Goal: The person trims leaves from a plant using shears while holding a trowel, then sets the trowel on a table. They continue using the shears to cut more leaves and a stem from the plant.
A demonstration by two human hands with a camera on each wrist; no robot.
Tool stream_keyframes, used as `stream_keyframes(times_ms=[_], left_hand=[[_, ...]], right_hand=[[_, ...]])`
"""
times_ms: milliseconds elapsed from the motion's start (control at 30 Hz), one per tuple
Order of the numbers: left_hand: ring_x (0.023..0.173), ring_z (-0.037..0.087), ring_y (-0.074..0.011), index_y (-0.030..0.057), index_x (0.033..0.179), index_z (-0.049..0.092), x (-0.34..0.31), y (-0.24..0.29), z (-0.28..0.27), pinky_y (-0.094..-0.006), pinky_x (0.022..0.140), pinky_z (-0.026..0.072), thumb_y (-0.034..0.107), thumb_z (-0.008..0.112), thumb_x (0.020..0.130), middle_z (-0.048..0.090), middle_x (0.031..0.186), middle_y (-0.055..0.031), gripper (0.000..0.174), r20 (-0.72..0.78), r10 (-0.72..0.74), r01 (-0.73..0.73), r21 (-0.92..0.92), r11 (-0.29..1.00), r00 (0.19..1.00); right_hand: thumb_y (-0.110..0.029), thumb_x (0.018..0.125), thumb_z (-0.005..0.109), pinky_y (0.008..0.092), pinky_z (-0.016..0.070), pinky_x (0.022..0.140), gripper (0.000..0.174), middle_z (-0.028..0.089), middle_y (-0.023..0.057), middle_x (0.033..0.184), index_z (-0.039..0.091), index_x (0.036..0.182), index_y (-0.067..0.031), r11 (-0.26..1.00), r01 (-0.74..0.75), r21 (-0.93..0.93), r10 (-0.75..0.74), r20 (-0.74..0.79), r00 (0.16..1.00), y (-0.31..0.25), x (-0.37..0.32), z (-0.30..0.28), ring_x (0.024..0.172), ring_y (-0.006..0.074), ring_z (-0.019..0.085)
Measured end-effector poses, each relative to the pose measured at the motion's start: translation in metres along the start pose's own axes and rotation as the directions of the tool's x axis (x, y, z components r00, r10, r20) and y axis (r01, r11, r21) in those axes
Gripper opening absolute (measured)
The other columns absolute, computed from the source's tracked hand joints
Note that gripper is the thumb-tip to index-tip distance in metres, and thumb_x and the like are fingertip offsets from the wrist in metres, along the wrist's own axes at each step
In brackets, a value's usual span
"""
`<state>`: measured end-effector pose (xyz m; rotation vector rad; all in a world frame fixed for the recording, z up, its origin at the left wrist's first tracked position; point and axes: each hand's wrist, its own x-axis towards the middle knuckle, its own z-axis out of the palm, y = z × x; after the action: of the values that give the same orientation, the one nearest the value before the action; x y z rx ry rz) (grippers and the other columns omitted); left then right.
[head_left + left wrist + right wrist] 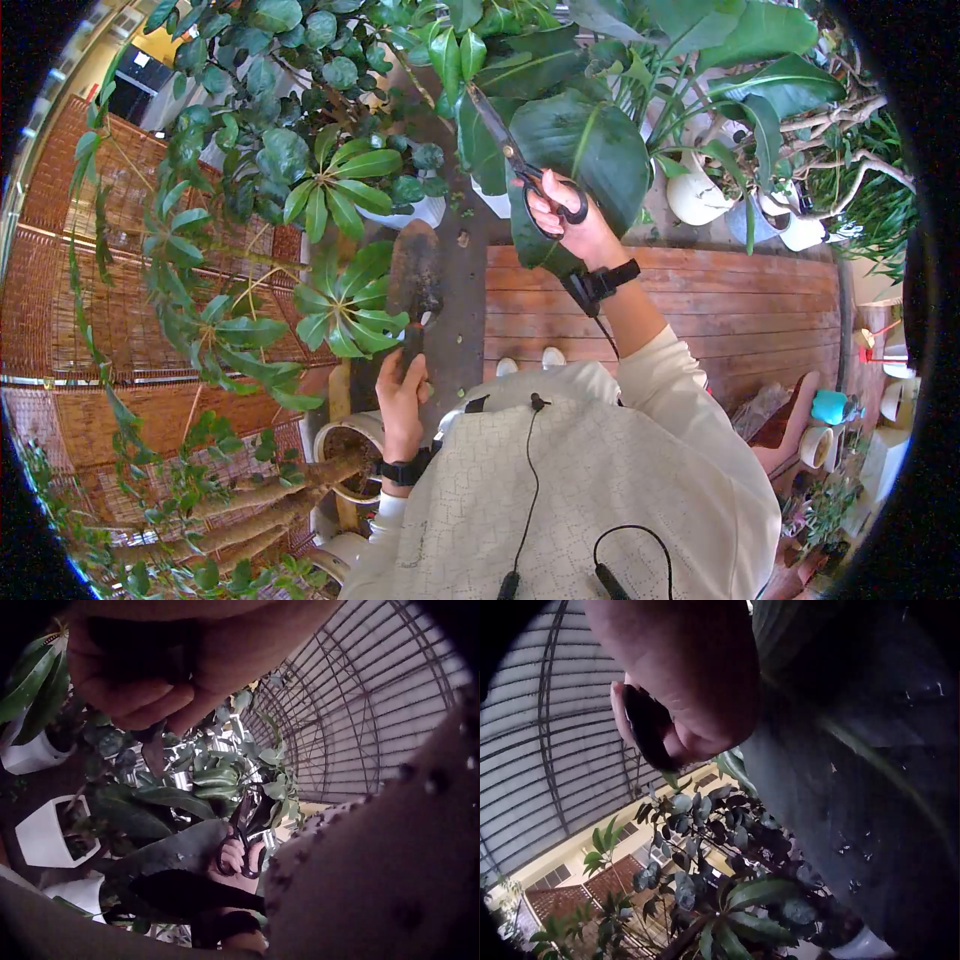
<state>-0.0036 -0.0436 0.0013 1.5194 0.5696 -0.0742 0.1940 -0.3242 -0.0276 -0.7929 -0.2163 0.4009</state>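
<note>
My left hand (402, 405) grips the dark handle of a garden trowel (416, 265). Its soil-stained blade points away from me over the dark floor, beside the potted plants. Raised at the upper middle, my right hand (578, 228) holds black scissors (510, 148), fingers and thumb through the handle loops. The scissor blades point up and left, in front of a broad green leaf (585, 150). From the right wrist view, a dark handle loop (646, 727) shows at the fingers, while the blades are hidden. The left wrist view also shows the scissors (241, 825) in the right hand.
A wooden deck (660, 310) spreads ahead on the right. Leafy plants crowd the left, before a woven reed screen (60, 300). A round pot (350, 445) with a thick trunk stands by my left forearm. White pots (695, 190) line the back right.
</note>
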Motion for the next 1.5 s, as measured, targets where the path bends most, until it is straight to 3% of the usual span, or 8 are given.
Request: stream_keyframes(times_ms=[200,367,800,900,1033,1267,1400,1500], left_hand=[[0.052,0.039,-0.0033,-0.0001,0.109,0.057,0.002,-0.002,-0.002,-0.0194,0.045,0.0267,0.011,0.061,0.09,0.05,0.069,0.0024,0.023,0.011,-0.012,0.012,-0.058,0.998,1.0],[0.053,0.039,-0.0036,-0.0001,0.107,0.057,0.003,-0.001,-0.001,-0.0199,0.046,0.0276,0.01,0.061,0.09,0.05,0.069,0.0024,0.021,-0.006,-0.014,0.014,-0.043,0.999,1.0],[0.052,0.039,-0.0035,0.0,0.108,0.057,0.01,0.001,-0.006,-0.0195,0.045,0.0282,0.011,0.06,0.09,0.048,0.069,0.0032,0.022,0.001,-0.004,0.004,-0.055,0.999,1.0],[0.051,0.038,-0.003,0.0003,0.109,0.057,0.015,-0.002,-0.006,-0.0192,0.045,0.0282,0.011,0.061,0.09,0.048,0.069,0.0035,0.022,0.014,0.002,-0.001,-0.079,0.997,1.0],[0.051,0.037,-0.0024,0.0019,0.106,0.057,0.015,-0.001,-0.006,-0.0192,0.044,0.0266,0.012,0.061,0.089,0.048,0.068,0.0046,0.019,0.023,-0.011,0.014,-0.103,0.995,1.0],[0.054,0.041,-0.0055,0.0032,0.101,0.057,0.02,-0.005,-0.013,-0.0209,0.047,0.0297,0.016,0.061,0.09,0.052,0.071,0.0017,0.018,0.005,-0.015,0.015,-0.1,0.995,1.0],[0.054,0.041,-0.0056,0.0037,0.101,0.056,0.021,-0.007,-0.017,-0.0214,0.048,0.0299,0.015,0.06,0.09,0.052,0.071,0.0019,0.016,0.007,-0.008,0.008,-0.132,0.991,1.0],[0.055,0.041,-0.0057,0.004,0.101,0.056,0.018,-0.008,-0.018,-0.0216,0.049,0.0303,0.015,0.06,0.091,0.051,0.071,0.002,0.015,-0.005,0.006,-0.006,-0.152,0.988,1.0]], right_hand=[[-0.035,0.093,0.058,0.0192,0.0269,0.04,0.04,0.042,-0.0059,0.061,0.056,0.108,0.0018,0.995,0.022,-0.1,-0.023,-0.011,1.0,-0.008,-0.008,0.014,0.046,0.0029,0.037],[-0.024,0.091,0.061,0.0207,0.0253,0.041,0.021,0.043,-0.0056,0.057,0.056,0.092,-0.0036,0.819,0.037,-0.573,-0.074,-0.041,0.996,-0.008,-0.015,0.033,0.044,0.0023,0.037],[-0.01,0.092,0.052,0.0162,0.0255,0.05,0.019,0.048,-0.0041,0.08,0.051,0.109,-0.0026,0.832,0.155,-0.534,-0.207,-0.038,0.978,-0.076,-0.056,0.026,0.057,-0.0008,0.034],[-0.038,0.09,0.06,0.0159,0.026,0.052,0.048,0.049,-0.0037,0.081,0.05,0.122,-0.003,0.62,-0.045,-0.784,-0.096,-0.133,0.987,-0.132,-0.066,0.032,0.063,0.0009,0.037],[-0.051,0.085,0.063,0.0184,0.033,0.058,0.068,0.05,-0.0036,0.084,0.048,0.126,0.0007,0.703,-0.132,-0.699,0.166,-0.019,0.986,-0.175,-0.062,0.018,0.07,0.0036,0.041],[-0.049,0.09,0.058,0.018,0.0394,0.063,0.067,0.059,0.0036,0.112,0.041,0.133,-0.0003,0.595,-0.311,-0.741,0.403,-0.059,0.913,-0.226,-0.035,-0.008,0.089,0.0063,0.052],[-0.048,0.09,0.058,0.0157,0.0289,0.048,0.055,0.049,-0.0049,0.076,0.057,0.114,0.0015,0.522,-0.32,-0.791,0.372,-0.127,0.919,-0.237,-0.017,0.009,0.06,0.0004,0.038],[-0.045,0.09,0.059,0.0181,0.0285,0.051,0.059,0.046,-0.0027,0.077,0.052,0.12,0.0054,0.477,-0.317,-0.82,0.456,-0.078,0.887,-0.251,-0.006,0.014,0.065,0.0043,0.038]])
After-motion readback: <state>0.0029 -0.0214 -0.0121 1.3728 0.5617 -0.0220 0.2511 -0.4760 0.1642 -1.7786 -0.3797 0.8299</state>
